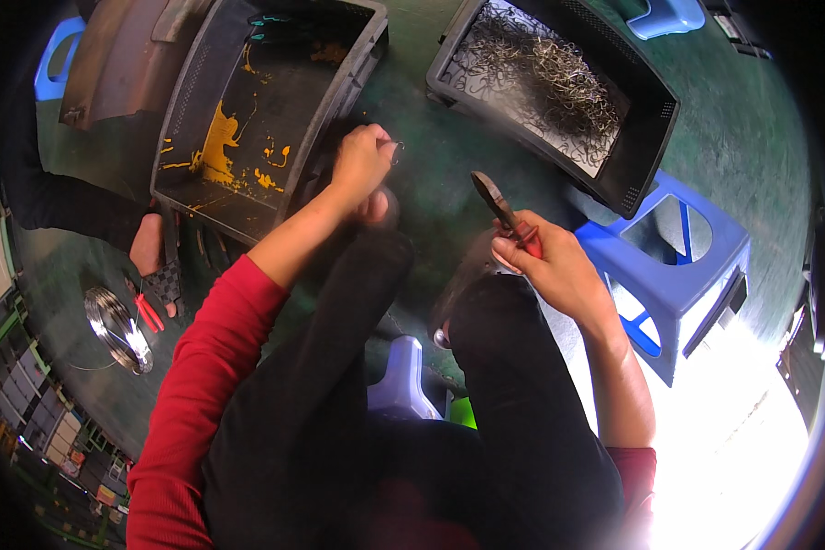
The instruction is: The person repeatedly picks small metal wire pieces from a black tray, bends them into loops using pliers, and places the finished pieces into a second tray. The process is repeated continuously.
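Red-handled pliers (495,196) lie in the right hand (552,268).

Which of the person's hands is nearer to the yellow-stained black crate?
Left. The left hand is just to the right of the yellow-stained crate; the right hand, holding a red-handled tool, is farther off to the right.

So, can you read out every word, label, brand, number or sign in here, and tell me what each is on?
None can be read.
Red-handled tool in the right hand: no legible lettering.
Left black crate: turquoise marks and orange splashes, no readable words.
Right black crate and blue stool: no legible text.
Stacked goods at the left rim: too small and blurred to read any labels.
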Demonstrator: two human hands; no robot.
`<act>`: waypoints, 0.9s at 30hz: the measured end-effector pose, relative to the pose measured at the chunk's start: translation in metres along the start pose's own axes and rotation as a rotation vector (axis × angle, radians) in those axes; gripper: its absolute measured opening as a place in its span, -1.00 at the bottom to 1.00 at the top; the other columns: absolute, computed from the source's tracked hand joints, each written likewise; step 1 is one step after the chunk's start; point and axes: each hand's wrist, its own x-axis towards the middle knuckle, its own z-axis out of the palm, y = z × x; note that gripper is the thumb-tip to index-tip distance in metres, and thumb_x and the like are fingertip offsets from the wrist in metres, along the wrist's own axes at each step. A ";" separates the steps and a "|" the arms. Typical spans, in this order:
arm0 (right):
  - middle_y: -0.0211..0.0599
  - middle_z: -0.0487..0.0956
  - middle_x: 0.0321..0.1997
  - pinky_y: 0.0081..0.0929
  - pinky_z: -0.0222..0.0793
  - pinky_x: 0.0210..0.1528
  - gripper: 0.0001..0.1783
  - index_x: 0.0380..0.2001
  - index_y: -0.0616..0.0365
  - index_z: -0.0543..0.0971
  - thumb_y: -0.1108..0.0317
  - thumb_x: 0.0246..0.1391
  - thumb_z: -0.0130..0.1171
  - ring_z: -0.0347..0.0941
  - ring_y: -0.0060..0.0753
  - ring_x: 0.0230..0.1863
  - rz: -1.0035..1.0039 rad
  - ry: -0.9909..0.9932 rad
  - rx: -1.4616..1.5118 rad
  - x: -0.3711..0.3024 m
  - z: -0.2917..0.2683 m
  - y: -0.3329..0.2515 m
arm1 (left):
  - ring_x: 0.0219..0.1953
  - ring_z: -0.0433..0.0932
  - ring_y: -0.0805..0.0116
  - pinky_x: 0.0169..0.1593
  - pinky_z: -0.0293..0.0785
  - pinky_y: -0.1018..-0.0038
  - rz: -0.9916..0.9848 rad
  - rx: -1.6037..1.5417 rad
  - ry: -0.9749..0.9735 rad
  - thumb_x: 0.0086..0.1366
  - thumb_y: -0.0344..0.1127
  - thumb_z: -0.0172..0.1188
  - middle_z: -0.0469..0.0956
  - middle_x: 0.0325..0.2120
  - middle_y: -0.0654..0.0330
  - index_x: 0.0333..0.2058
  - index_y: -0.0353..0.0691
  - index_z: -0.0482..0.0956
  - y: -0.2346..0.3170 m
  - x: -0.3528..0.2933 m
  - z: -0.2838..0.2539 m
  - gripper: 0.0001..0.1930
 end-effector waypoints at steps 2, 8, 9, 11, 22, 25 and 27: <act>-0.03 0.63 -0.27 -0.25 0.42 -0.09 -0.59 -0.11 0.22 0.55 0.10 0.15 0.21 0.58 0.00 -0.17 -0.016 0.001 0.002 -0.001 0.001 0.001 | -0.29 0.60 0.05 -0.22 0.48 0.26 0.027 0.098 0.026 0.19 -0.30 0.27 0.61 -0.36 0.04 -0.34 -0.28 0.59 0.003 -0.006 0.004 -0.83; -0.03 0.62 -0.29 -0.23 0.41 -0.10 -0.60 -0.12 0.21 0.55 0.10 0.15 0.22 0.56 0.05 -0.18 -0.031 0.011 -0.008 0.001 0.002 0.002 | -0.31 0.58 0.16 -0.25 0.46 0.27 -0.076 0.124 -0.139 0.21 -0.26 0.27 0.58 -0.39 0.13 -0.35 -0.22 0.57 0.007 -0.007 0.003 -0.84; -0.03 0.62 -0.29 -0.23 0.41 -0.10 -0.60 -0.12 0.21 0.55 0.10 0.15 0.22 0.56 0.05 -0.18 -0.023 0.013 -0.002 0.001 0.002 0.002 | -0.33 0.58 0.23 -0.26 0.46 0.31 -0.136 0.076 -0.182 0.22 -0.26 0.26 0.59 -0.41 0.17 -0.34 -0.22 0.57 0.008 -0.005 -0.002 -0.84; -0.04 0.62 -0.31 -0.21 0.41 -0.11 -0.60 -0.12 0.21 0.54 0.09 0.15 0.21 0.56 0.06 -0.19 -0.006 0.011 -0.030 0.000 0.002 0.002 | -0.34 0.55 0.39 -0.28 0.44 0.39 -0.288 -0.321 -0.253 0.24 -0.24 0.26 0.59 -0.40 0.25 -0.33 -0.18 0.57 0.013 0.000 -0.014 -0.85; -0.05 0.62 -0.28 -0.21 0.40 -0.09 -0.61 -0.16 0.20 0.55 0.08 0.16 0.20 0.55 0.03 -0.17 -0.003 -0.013 -0.060 -0.001 0.001 -0.007 | -0.35 0.58 0.28 -0.26 0.47 0.39 -0.003 -0.313 -0.084 0.19 -0.38 0.25 0.59 -0.43 0.16 -0.33 -0.24 0.58 0.041 0.001 -0.041 -0.90; -0.05 0.62 -0.27 -0.20 0.40 -0.08 -0.62 -0.16 0.19 0.55 0.09 0.16 0.20 0.56 0.02 -0.16 -0.012 0.019 -0.036 -0.002 0.002 -0.004 | -0.30 0.57 -0.02 -0.25 0.48 0.26 0.338 -0.138 -0.021 0.17 -0.44 0.22 0.59 -0.37 0.04 -0.32 -0.22 0.60 0.028 0.009 -0.019 -0.91; -0.05 0.62 -0.26 -0.21 0.40 -0.07 -0.63 -0.15 0.19 0.56 0.10 0.16 0.20 0.56 0.01 -0.15 -0.007 0.023 -0.023 -0.005 0.001 -0.001 | -0.36 0.58 0.10 -0.31 0.47 0.35 0.371 -0.085 -0.007 0.18 -0.46 0.24 0.58 -0.40 0.09 -0.32 -0.24 0.61 0.025 0.014 -0.002 -0.92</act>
